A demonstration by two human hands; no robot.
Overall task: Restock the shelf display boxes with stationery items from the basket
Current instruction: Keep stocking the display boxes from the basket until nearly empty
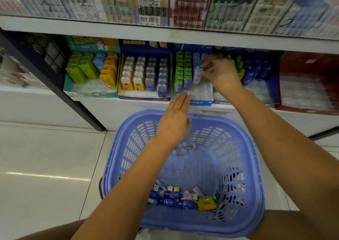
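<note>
I saw the shelf unit (165, 32) filling the whole top half of the frame. Its upper tier was packed with blurred hanging packets, and its lower board carried a row of open display boxes. Pale floor tiles (45, 157) spread across the lower left. The lilac slotted basket (113, 148) sat on the floor at lower centre, just in front of the shelf. Both forearms reached over it.

From left to right along the lower board I made out four boxes:
- The teal box (88, 93) held green, blue and yellow pieces.
- The dark blue box (145, 97) held rows of little animal-shaped items.
- The blue display box (200, 103), just above the frame's centre, held the green packs (181, 71) standing in two rows on its left side, with clear tray pockets showing at its front.
- The red box (308, 85) stood at the far right.

The hands were apart. My left hand (176, 122) lay flat at centre, fingers straight and together, with the tips at the front lip of the blue display box. I could not tell whether it pressed there. My right hand (220, 71), higher and to the right, was inside that same box. Its fingers were curled and pinched a small pale-blue packet (197, 73) just beside the green packs.

At the basket's near end, low in the frame, lay the loose stock (183, 197), a small heap of blue, yellow, purple and green pieces. A few clear ones sat farther up the basket floor, under the left wrist.
</note>
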